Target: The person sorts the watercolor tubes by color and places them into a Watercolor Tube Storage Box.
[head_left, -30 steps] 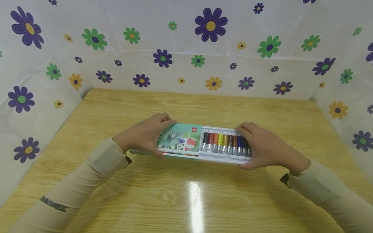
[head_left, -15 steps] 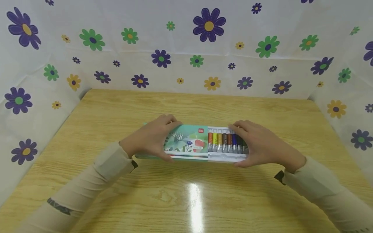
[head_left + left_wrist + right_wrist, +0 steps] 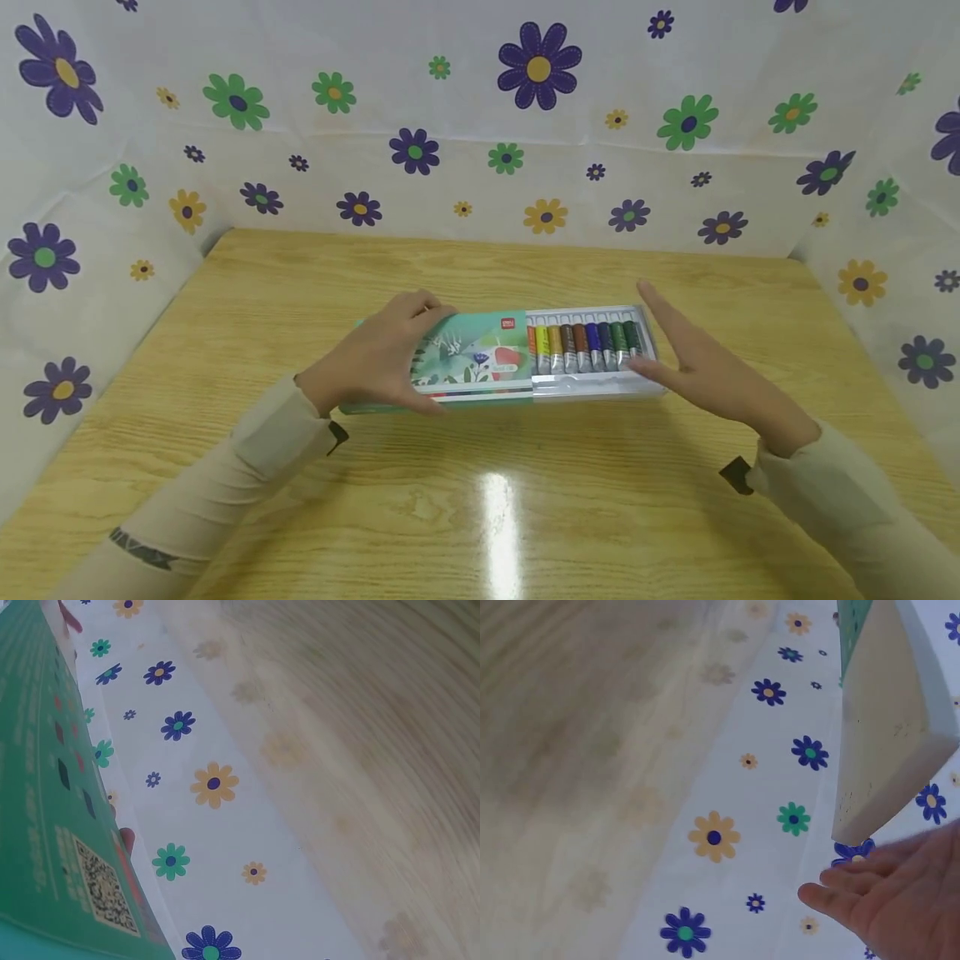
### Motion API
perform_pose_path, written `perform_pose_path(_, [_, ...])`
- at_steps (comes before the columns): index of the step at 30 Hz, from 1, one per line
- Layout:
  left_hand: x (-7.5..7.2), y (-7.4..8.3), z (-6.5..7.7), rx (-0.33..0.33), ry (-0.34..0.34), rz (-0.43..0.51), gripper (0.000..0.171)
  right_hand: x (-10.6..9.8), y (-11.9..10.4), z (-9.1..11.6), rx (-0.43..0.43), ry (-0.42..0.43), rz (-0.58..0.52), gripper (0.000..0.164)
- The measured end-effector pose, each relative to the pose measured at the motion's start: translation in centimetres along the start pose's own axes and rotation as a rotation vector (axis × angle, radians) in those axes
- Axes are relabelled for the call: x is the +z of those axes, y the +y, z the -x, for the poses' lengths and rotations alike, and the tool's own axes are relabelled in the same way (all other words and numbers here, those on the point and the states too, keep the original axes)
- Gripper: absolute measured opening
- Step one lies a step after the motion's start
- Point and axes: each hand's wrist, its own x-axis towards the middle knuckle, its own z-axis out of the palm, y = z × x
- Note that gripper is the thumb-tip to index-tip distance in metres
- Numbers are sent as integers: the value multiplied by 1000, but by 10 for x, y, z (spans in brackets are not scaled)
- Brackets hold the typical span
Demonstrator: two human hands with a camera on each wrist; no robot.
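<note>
My left hand (image 3: 378,354) grips the left part of a green printed paint box sleeve (image 3: 476,350), thumb along the front edge and fingers over the back. A white plastic tray (image 3: 592,386) sticks out of the sleeve's right end, bearing a row of coloured paint tubes (image 3: 581,348). My right hand (image 3: 701,375) is spread beside the tray's right end, thumb overlapping its front corner in the head view. In the right wrist view the fingers are straight and apart from the tray's pale underside (image 3: 892,727). The left wrist view shows the sleeve's back with a QR code (image 3: 105,885).
The box is held above a wood-grain table (image 3: 420,500). White cloth with printed flowers (image 3: 465,108) rises behind the table and along both sides. A bright light reflection lies on the table in front.
The sleeve and tray have come closer together, with fewer tubes showing beside the sleeve. My right hand has let go of the tray, opened and moved right; the tray end now tilts upward.
</note>
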Motion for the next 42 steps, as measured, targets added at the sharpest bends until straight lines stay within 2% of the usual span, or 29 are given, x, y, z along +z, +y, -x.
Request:
perform_pose_path(2, [-1,0,1,-11,3,-10,109,0,2,4,25,-20,-96,72])
perform_pose_path(4, [-2,0,1,-16,8,-15,109,1,2,7,12,-43,-170,65])
perform_pose_path(8, [-2,1,-1,-11,15,-26,107,7,2,7,16,-65,-265,63])
perform_pose_path(14, [4,1,-4,-3,11,-29,108,12,0,5,50,-54,-260,64])
perform_pose_path(24, [4,4,-11,-19,-30,-28,108,21,-9,-4,88,-63,-291,79])
perform_pose_path(42, [8,7,-19,-4,-34,-48,109,40,-20,-16,88,-50,-300,90])
